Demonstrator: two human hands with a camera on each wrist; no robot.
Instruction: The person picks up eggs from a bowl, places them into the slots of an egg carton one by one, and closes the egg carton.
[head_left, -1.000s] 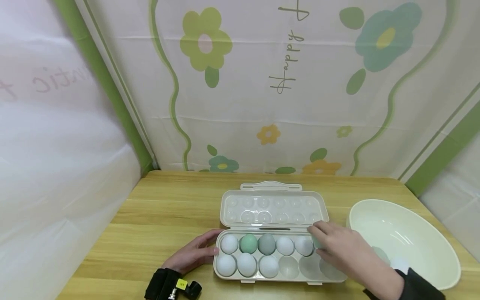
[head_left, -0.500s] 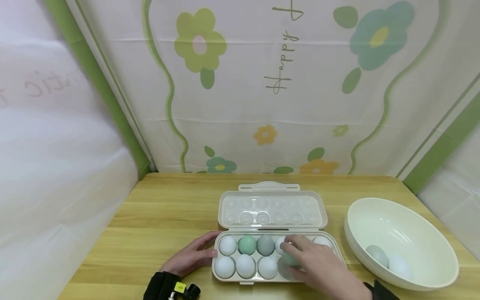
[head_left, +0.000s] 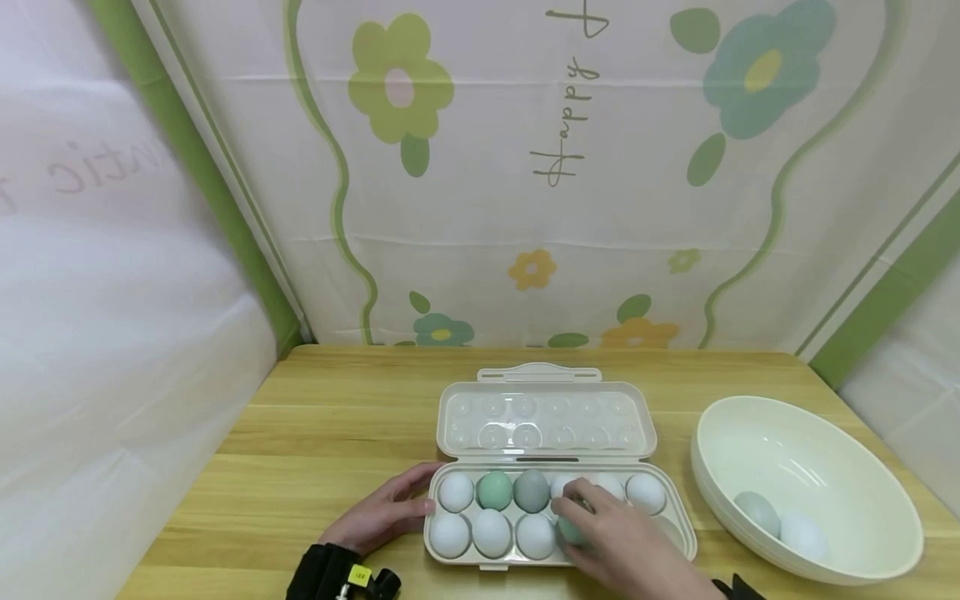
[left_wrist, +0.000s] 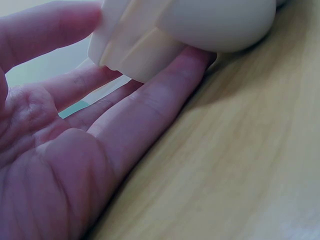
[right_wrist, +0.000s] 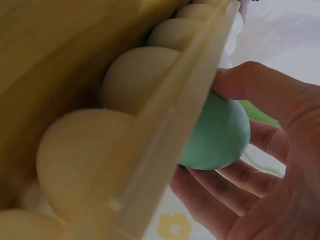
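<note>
An egg carton lies unlatched on the table, its lid folded back. White eggs, a green egg and a grey egg sit in its cups. My right hand pinches another green egg between thumb and fingers, at the fourth cup from the left in the front row; whether it touches the cup's bottom is hidden. Against the carton's left end rests my left hand, fingers nearly straight. In the left wrist view its thumb touches the rim and a finger reaches beneath.
A large cream bowl stands on the table's right, with a greyish egg and a white egg inside. Behind the wooden table hangs a flowered cloth. Bare wood lies left of the carton.
My right hand has moved left with the green egg from the rear right cup to the front row, then lower. A white egg shows in that rear cup. The left hand stays put.
</note>
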